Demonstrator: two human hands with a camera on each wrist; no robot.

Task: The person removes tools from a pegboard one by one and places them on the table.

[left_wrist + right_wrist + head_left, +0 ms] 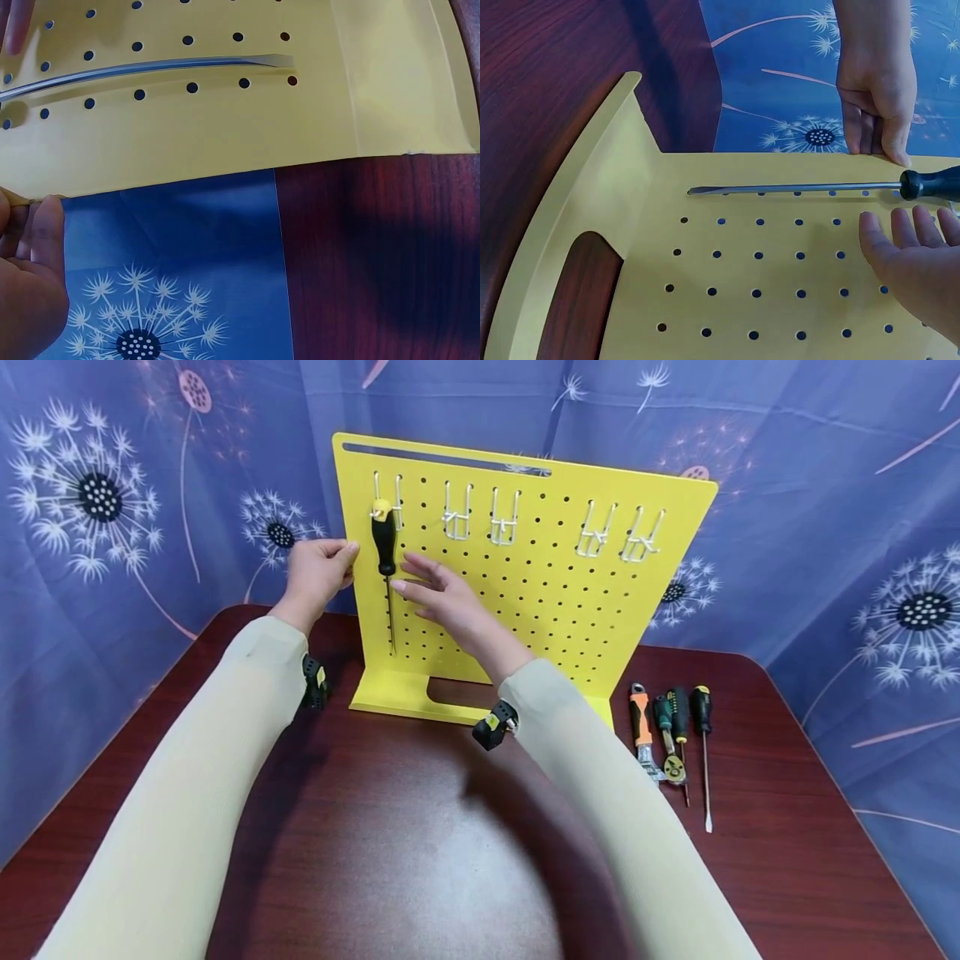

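A black screwdriver with a yellow end [384, 535] hangs upright, blade down, in the leftmost white hook of the yellow pegboard [510, 468]. My left hand [317, 578] pinches the board's left edge, thumb against the front; the right wrist view shows this left hand [877, 105] at the edge too. Just right of the screwdriver, my right hand [450, 602] is held with fingers spread and nothing in it. In the right wrist view, the right hand's fingertips [870, 222] lie apart from the screwdriver's shaft [802, 187].
Several white hooks [504, 518] hold nothing along the board's upper part. On the table [420, 827], right of the board, lie an orange-handled adjustable wrench [641, 718], a green-handled ratchet [666, 718] and two screwdrivers [702, 710]. A blue dandelion-print cloth [247, 427] hangs behind.
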